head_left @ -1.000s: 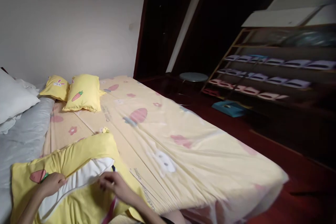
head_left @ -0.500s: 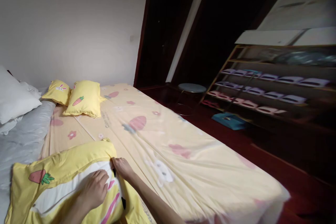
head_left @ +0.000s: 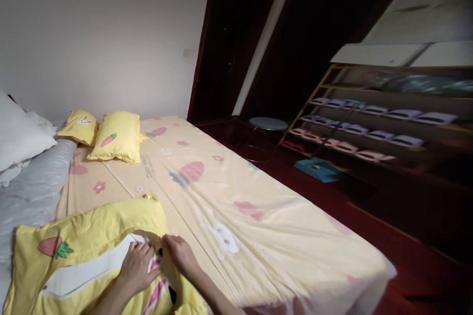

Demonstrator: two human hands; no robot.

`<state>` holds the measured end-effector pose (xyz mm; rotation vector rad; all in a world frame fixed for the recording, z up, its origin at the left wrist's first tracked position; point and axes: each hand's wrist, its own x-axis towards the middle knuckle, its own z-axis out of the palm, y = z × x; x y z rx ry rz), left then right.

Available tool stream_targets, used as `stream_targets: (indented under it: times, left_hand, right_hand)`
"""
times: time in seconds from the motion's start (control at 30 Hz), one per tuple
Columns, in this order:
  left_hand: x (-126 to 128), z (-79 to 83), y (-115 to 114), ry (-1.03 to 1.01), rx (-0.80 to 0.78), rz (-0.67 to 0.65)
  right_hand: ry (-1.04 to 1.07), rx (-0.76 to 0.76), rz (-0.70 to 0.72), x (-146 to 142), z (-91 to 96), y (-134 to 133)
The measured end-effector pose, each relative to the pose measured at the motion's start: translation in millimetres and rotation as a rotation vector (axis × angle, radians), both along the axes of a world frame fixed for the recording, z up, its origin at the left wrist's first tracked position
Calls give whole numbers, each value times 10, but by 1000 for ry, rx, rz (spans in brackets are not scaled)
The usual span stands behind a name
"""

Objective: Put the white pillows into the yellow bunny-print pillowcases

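A yellow pillowcase (head_left: 107, 219) is lying on the near end of the bed (head_left: 288, 236), with white cloth (head_left: 84, 271) showing in its long opening. The right hand (head_left: 180, 252) is gripping the case's edge by the corner; a second ago it was hovering, blurred, over the opening. The left hand (head_left: 138, 262) is now resting near the opening's right end, no longer on its left part (whether its curled fingers are grasping anything, I cannot tell). The pillowcase's near edge is running out of view, and the door (head_left: 236, 44) is almost vanishing into darkness.
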<state>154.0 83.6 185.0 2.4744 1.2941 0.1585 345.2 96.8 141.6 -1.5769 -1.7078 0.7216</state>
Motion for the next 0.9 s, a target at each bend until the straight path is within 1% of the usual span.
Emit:
stream_targets:
  times: [0.07, 0.13, 0.2, 0.27, 0.37, 0.43, 0.5, 0.57, 0.6, 0.67, 0.73, 0.8, 0.83, 0.87, 0.9]
  left_hand:
    - [6, 9, -34, -34, 46, -38]
    - [-25, -11, -59, -75, 88, -59]
    - [-95, -41, -86, -136, 143, -72]
    - [-204, -47, -126, -239, 215, -53]
    - [-413, -6, -217, -390, 269, 14]
    - [-548, -8, -283, -433, 293, 7]
    - [-640, -78, -340, -434, 375, -3]
    - [-662, -202, -381, -410, 458, 22]
    - [-642, -266, -395, -392, 463, 28]
    - [-550, -361, -412, -345, 395, -15]
    - [-433, -380, -427, -306, 288, -85]
    - [-370, -316, -452, -300, 213, -127]
    - [-386, -255, -467, -310, 166, -153]
    - [-448, -176, -479, -328, 107, -183]
    - [-563, -81, -483, -357, 54, -185]
  right_hand:
    - [109, -75, -87, 228, 1, 179]
    - [217, -156, -136, 328, 7, 312]
    - [323, -239, -110, 249, 13, 369]
    - [415, -289, -40, 51, 32, 374]
    - [515, -265, 36, -203, 114, 370]
    - [545, -207, 40, -237, 178, 366]
    - [553, -158, 20, -178, 199, 337]
    - [579, -151, -13, -83, 151, 279]
    - [604, -165, -31, -35, 104, 246]
    - [669, -230, -57, 58, -9, 203]
    - [742, -319, -62, 148, -105, 226]
    - [821, -405, -55, 223, -149, 341]
    - [864, -437, -54, 245, -152, 430]
    - [905, -461, -54, 252, -145, 535]
    - [944, -476, -57, 239, -134, 647]
